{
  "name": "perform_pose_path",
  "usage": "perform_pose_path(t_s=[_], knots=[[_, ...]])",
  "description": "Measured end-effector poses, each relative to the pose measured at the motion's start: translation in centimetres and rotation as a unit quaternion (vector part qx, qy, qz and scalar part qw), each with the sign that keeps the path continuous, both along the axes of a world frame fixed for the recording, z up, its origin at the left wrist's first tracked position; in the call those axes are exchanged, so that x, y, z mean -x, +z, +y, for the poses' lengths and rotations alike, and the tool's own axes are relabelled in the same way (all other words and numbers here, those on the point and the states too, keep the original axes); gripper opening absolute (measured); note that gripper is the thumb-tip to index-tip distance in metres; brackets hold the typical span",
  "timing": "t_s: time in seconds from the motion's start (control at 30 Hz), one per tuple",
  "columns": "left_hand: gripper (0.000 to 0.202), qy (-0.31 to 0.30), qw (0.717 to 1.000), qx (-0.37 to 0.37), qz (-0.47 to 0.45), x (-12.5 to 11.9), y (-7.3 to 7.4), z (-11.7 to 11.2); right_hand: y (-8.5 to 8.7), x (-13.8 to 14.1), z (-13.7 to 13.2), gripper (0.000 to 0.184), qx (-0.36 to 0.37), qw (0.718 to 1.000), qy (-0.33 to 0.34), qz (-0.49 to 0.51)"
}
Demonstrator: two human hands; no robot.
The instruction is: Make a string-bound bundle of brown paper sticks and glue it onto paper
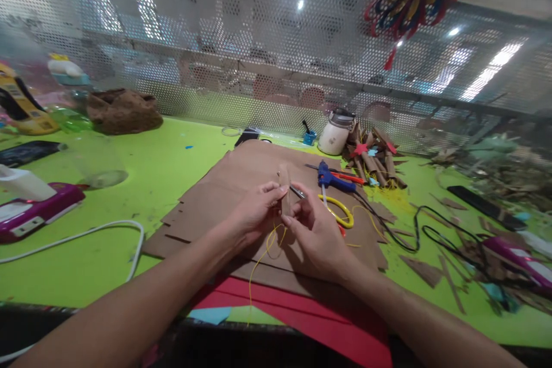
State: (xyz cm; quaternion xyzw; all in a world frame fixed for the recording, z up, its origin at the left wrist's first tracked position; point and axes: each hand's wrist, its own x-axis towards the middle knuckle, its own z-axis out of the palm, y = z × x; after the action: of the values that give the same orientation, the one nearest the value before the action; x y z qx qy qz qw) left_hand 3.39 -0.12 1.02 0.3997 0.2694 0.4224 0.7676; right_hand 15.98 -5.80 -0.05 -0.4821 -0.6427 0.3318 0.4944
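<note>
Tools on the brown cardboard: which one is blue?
The glue gun beyond the right hand; the looped handle nearer is yellow, the slim handle behind, red.

Perforated screen (pixel 267 29) noted; lime-green desk (pixel 190 149) in front of it; bright slanted light strips (pixel 494 69) across its left and right; round lights (pixel 301 4) between.

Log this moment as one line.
left hand: holding brown piece | right hand: holding slim tool | yellow thread: trailing below hands

Glue gun (pixel 340 181) on cardboard (pixel 219 198), right of hands (pixel 319 233), jar (pixel 334 136) behind.
</note>
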Motion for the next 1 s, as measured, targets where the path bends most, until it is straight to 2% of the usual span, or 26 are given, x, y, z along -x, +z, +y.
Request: perform_pose_path(t_s=[0.2, 0.5, 0.57, 0.67, 0.8, 0.9, 1.0], knots=[[0.013, -0.001, 1.0, 0.006, -0.009, 0.0, 0.1, 0.0, 0.2, 0.0, -0.3, 0.054, -0.012, 1.0, 0.006, -0.013], [0.009, -0.012, 1.0, 0.004, -0.008, 0.3, 0.2, 0.0, -0.3, 0.1, -0.4, 0.051, -0.029, 0.999, 0.011, -0.011], [0.008, -0.012, 1.0, -0.004, -0.006, 0.2, 0.3, -0.1, -0.5, 0.1, -0.2, 0.051, -0.022, 1.0, 0.0, 0.002], [0.018, -0.017, 1.0, -0.014, 0.015, 0.1, 0.1, -0.1, -0.6, 0.1, 0.1, 0.055, 0.005, 0.999, -0.01, 0.035], [0.026, -0.005, 0.999, -0.036, 0.04, 0.0, -0.5, 0.0, -0.1, -0.1, 0.2, 0.061, 0.043, 0.996, 0.003, 0.075], [0.027, -0.002, 0.998, -0.038, 0.049, 0.0, -0.4, 0.0, 0.4, -0.3, 0.1, 0.06, 0.066, 0.992, 0.014, 0.105], [0.02, 0.036, 0.996, -0.032, 0.071, 0.2, 0.1, 0.1, 0.3, -0.2, 0.0, 0.062, 0.072, 0.991, 0.011, 0.113]])
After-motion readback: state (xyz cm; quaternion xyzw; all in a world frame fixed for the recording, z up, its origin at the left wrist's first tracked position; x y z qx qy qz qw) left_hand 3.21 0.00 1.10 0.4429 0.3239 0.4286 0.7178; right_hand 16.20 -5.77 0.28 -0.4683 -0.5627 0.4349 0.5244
